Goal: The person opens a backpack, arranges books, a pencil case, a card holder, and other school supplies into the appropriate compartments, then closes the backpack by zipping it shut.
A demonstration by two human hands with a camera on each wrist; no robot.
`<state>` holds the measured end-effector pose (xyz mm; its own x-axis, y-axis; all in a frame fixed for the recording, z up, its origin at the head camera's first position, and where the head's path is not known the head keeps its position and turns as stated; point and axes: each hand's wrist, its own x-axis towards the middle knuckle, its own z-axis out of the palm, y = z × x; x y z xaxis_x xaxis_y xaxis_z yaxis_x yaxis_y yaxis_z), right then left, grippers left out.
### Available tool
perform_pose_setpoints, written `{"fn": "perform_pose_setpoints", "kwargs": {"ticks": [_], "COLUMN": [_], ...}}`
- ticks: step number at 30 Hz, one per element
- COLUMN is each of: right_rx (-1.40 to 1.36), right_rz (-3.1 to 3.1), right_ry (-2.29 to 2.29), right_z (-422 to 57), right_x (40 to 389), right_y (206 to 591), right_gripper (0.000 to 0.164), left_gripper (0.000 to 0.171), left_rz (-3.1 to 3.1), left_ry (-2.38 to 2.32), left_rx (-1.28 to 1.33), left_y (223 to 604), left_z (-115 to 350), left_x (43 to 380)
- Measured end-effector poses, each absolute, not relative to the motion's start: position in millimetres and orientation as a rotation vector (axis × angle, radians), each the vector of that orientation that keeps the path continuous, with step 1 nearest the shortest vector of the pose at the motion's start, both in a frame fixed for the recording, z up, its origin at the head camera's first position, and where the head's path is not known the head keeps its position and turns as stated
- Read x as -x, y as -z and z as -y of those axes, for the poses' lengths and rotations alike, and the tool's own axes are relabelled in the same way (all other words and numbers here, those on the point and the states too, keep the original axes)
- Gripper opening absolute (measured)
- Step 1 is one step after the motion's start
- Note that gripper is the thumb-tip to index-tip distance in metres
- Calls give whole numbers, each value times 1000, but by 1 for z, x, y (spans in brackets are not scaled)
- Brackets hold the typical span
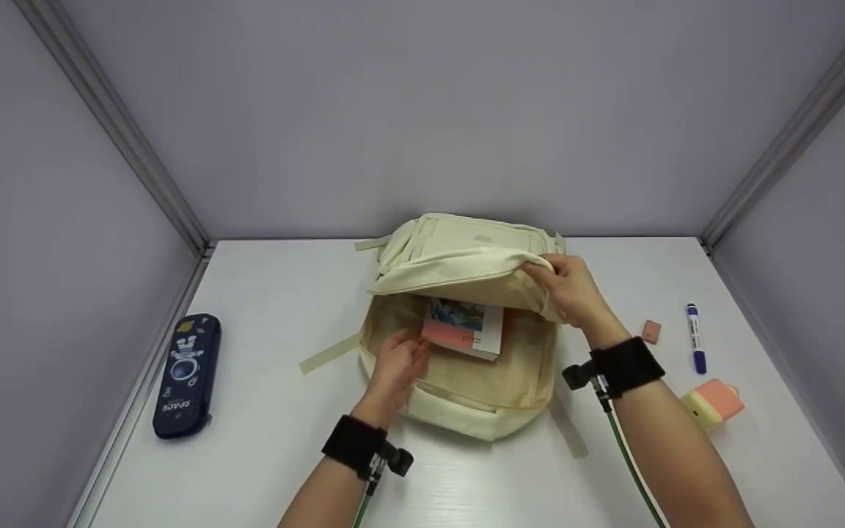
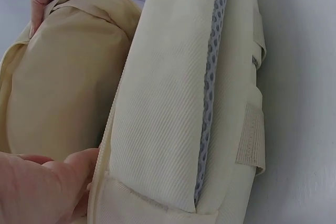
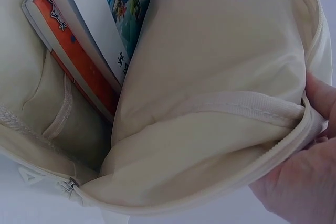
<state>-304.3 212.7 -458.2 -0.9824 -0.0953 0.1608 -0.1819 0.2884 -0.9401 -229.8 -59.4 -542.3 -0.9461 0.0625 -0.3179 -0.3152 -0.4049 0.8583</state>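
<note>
A cream backpack (image 1: 459, 422) lies on the table with its main compartment unzipped. My right hand (image 1: 573, 290) pinches the edge of the raised front panel, holding it up on the right side; the right wrist view shows that hand (image 3: 302, 182) at the zipper edge. At the left rim of the opening, my left hand (image 1: 397, 367) has its fingers curled over the edge, partly hidden in the left wrist view. Inside stands a thick book (image 1: 459, 330) with a pink and blue cover. Against it leans an orange-edged book (image 3: 73, 45), visible in the right wrist view.
A navy space-print pencil case (image 1: 186, 375) lies at the left of the table. To the right are a small pink eraser (image 1: 651, 331), a blue marker (image 1: 696, 339) and a yellow-and-pink block-shaped object (image 1: 714, 403). Grey panels (image 1: 422, 110) wall the table.
</note>
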Motion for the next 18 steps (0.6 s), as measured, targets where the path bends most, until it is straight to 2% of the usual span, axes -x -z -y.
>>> {"fn": "perform_pose_setpoints", "kwargs": {"ticks": [11,18], "right_rx": [-278,-277], "right_rz": [2429,2449], "right_ry": [-1901,-1917], "right_z": [-216,-218], "right_x": [306,304], "right_y": [461,457], "right_gripper": [29,29], "left_gripper": [68,64], "left_rz": [-1687,-1833], "left_ry": [-2263,-2258], "left_rx": [275,222], "left_y": [545,524], "left_z": [60,70], "left_x": [234,225]}}
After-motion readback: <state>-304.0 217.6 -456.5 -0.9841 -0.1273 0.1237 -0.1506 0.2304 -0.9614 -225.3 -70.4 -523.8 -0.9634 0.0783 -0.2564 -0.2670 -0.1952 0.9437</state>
